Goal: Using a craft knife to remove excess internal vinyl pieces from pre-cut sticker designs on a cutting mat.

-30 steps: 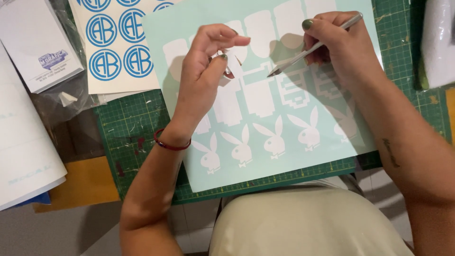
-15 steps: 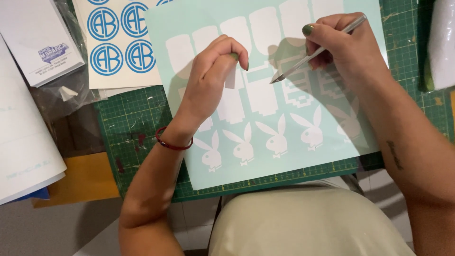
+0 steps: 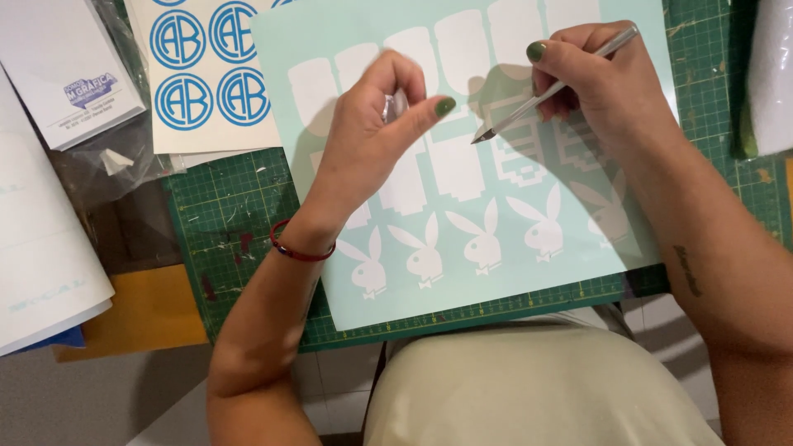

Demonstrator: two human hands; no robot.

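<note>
A pale mint vinyl sheet [image 3: 462,281] with white rabbit-head shapes and white block shapes lies on a green cutting mat [image 3: 231,206]. My left hand [image 3: 363,149] hovers over the sheet's upper middle, thumb and forefinger pinched on what looks like a small pale scrap of vinyl [image 3: 390,107]. My right hand [image 3: 603,91] grips a slim silver craft knife [image 3: 545,92] like a pen. The knife's tip points down-left, just above the sheet and a little right of my left thumb.
A white sheet of round blue monogram stickers [image 3: 206,74] lies at the top left. Left of it are a white pad [image 3: 66,74], a clear plastic bag [image 3: 107,165], a paper stack [image 3: 41,272] and an orange board [image 3: 140,314]. A white roll [image 3: 772,74] stands at the right edge.
My left hand has lifted from a curled pose on the sheet, and its thumb now reaches right toward the knife tip. The right hand and knife have barely moved.
</note>
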